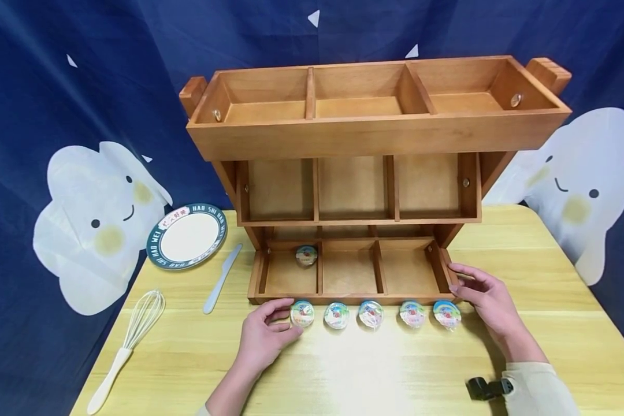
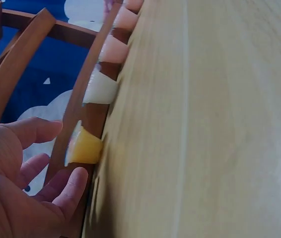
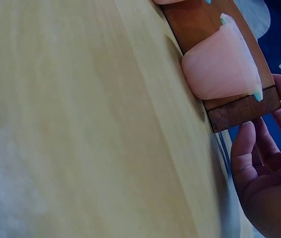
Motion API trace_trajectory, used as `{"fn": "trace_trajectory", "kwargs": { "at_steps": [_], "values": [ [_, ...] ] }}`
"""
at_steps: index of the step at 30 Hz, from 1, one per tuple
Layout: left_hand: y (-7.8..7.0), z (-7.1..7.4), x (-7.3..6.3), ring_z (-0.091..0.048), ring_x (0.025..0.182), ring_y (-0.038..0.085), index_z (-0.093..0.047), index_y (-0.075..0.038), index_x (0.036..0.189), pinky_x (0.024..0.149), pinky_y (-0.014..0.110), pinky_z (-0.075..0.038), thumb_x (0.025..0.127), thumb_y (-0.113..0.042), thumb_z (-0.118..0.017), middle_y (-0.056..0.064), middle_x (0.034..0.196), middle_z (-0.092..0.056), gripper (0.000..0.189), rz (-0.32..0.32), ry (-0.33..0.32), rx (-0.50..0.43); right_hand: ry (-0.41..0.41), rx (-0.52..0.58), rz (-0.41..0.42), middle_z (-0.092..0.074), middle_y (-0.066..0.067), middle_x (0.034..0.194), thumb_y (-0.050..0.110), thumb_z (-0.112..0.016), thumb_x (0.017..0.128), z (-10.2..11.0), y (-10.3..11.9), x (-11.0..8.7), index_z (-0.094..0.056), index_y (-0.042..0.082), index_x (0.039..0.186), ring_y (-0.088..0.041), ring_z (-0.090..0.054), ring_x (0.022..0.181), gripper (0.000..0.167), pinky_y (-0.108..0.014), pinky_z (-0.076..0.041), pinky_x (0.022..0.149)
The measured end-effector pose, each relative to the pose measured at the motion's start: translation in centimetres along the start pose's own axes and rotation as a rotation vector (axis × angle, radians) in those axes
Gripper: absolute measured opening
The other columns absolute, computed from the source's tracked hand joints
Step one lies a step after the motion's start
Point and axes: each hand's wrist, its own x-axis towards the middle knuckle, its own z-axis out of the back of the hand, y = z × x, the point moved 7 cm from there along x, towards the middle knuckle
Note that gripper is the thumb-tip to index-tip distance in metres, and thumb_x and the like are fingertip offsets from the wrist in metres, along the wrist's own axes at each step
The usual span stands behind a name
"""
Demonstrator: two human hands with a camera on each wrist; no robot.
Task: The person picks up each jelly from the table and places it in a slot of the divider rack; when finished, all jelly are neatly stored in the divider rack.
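A wooden three-tier box [image 1: 353, 300] stands at the middle back, its trays divided into compartments. Along its front edge is a row of several small jelly cups with film lids. My left hand [image 1: 266, 334] is by the leftmost jelly cup [image 1: 302, 314], fingers spread; in the left wrist view this yellow cup [image 2: 86, 146] is just past the fingertips. At the other end, my right hand [image 1: 486, 297] touches the box's lower right corner with extended fingers, close to a pink cup [image 3: 220, 64] in the right wrist view. One more jelly cup [image 1: 307, 255] lies in the bottom tray's left compartment.
To the left on the wooden table [image 1: 374, 370] are a green-rimmed plate [image 1: 187, 234], a pale knife [image 1: 222, 278] and a white whisk [image 1: 130, 341]. A blue curtain [image 1: 109, 46] with cloud figures hangs behind. A small black device [image 1: 489, 388] sits at the right sleeve.
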Motion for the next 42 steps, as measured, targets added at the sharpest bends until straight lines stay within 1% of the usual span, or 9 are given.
{"fn": "trace_trajectory", "kwargs": {
  "at_steps": [4, 8, 15, 23, 27, 32, 35, 38, 42],
  "values": [
    [0.6, -0.7, 0.4, -0.068, 0.09, 0.032, -0.07, 0.0, 0.116, 0.074, 0.03, -0.059, 0.068, 0.011, -0.085, 0.018, 0.11, -0.065, 0.052, 0.009, 0.034, -0.025, -0.001, -0.017, 0.004, -0.066, 0.007, 0.11, -0.001, -0.072, 0.09, 0.0, 0.1, 0.1, -0.063, 0.0, 0.131, -0.01, -0.057, 0.093, 0.042, -0.018, -0.053, 0.072],
    [1.0, -1.3, 0.6, -0.07, 0.085, 0.031, -0.07, 0.0, 0.116, 0.073, 0.03, -0.059, 0.069, 0.011, -0.085, 0.018, 0.107, -0.066, 0.051, 0.011, 0.06, -0.028, 0.0, -0.038, 0.008, -0.065, 0.008, 0.11, 0.0, -0.072, 0.091, 0.0, 0.1, 0.2, -0.063, 0.0, 0.131, -0.01, -0.056, 0.094, 0.042, -0.017, -0.053, 0.072],
    [1.0, -1.5, 0.6, -0.071, 0.083, 0.028, -0.072, 0.001, 0.112, 0.072, 0.029, -0.059, 0.069, 0.012, -0.084, 0.018, 0.106, -0.066, 0.046, -0.014, 0.036, -0.006, -0.002, -0.051, -0.004, -0.064, 0.007, 0.11, 0.001, -0.072, 0.091, 0.1, 0.1, 0.1, -0.063, 0.001, 0.132, -0.01, -0.056, 0.093, 0.043, -0.017, -0.053, 0.072],
    [0.8, -1.8, 0.5, -0.071, 0.089, 0.026, -0.072, 0.001, 0.113, 0.075, 0.028, -0.058, 0.069, 0.011, -0.084, 0.016, 0.112, -0.063, 0.046, -0.073, 0.043, 0.02, -0.003, -0.066, -0.002, -0.064, 0.009, 0.112, 0.002, -0.072, 0.091, 0.1, 0.1, 0.0, -0.062, 0.001, 0.133, -0.01, -0.056, 0.094, 0.043, -0.017, -0.053, 0.072],
    [0.6, -1.8, 0.4, -0.07, 0.089, 0.023, -0.074, 0.0, 0.109, 0.075, 0.027, -0.058, 0.067, 0.013, -0.085, 0.013, 0.11, -0.065, 0.046, -0.114, 0.021, 0.068, -0.007, -0.074, -0.003, -0.064, 0.008, 0.111, 0.002, -0.072, 0.091, 0.1, 0.0, 0.0, -0.062, 0.001, 0.133, -0.01, -0.056, 0.094, 0.043, -0.017, -0.052, 0.072],
    [0.0, -1.4, 0.2, -0.067, 0.089, 0.023, -0.075, -0.001, 0.104, 0.075, 0.027, -0.058, 0.063, 0.013, -0.086, 0.009, 0.106, -0.066, 0.045, -0.196, -0.023, 0.125, -0.008, -0.052, -0.003, -0.064, 0.007, 0.109, 0.001, -0.073, 0.09, 0.2, 0.0, 0.0, -0.062, 0.001, 0.132, -0.01, -0.056, 0.094, 0.043, -0.017, -0.053, 0.072],
    [-0.4, -1.1, 0.0, -0.067, 0.089, 0.024, -0.075, -0.001, 0.103, 0.074, 0.028, -0.059, 0.063, 0.014, -0.086, 0.009, 0.105, -0.066, 0.044, -0.231, -0.025, 0.137, -0.009, -0.045, -0.005, -0.064, 0.006, 0.108, 0.0, -0.072, 0.09, 0.2, 0.0, -0.1, -0.062, 0.001, 0.132, -0.01, -0.056, 0.094, 0.043, -0.017, -0.053, 0.071],
    [-0.7, -0.8, -0.1, -0.067, 0.09, 0.023, -0.075, -0.002, 0.103, 0.074, 0.028, -0.059, 0.063, 0.015, -0.085, 0.008, 0.105, -0.066, 0.044, -0.233, -0.01, 0.127, -0.01, -0.071, -0.008, -0.064, 0.007, 0.109, 0.002, -0.072, 0.091, 0.2, 0.0, -0.1, -0.062, 0.002, 0.133, -0.01, -0.056, 0.094, 0.044, -0.017, -0.053, 0.072],
    [-1.3, -0.5, -0.2, -0.068, 0.091, 0.022, -0.075, -0.004, 0.103, 0.076, 0.029, -0.058, 0.063, 0.017, -0.084, 0.008, 0.106, -0.066, 0.045, -0.217, 0.01, 0.102, -0.01, -0.106, -0.014, -0.064, 0.008, 0.11, 0.004, -0.073, 0.091, 0.2, 0.0, 0.0, -0.062, 0.003, 0.134, -0.01, -0.056, 0.094, 0.045, -0.017, -0.052, 0.073]
  ]
}}
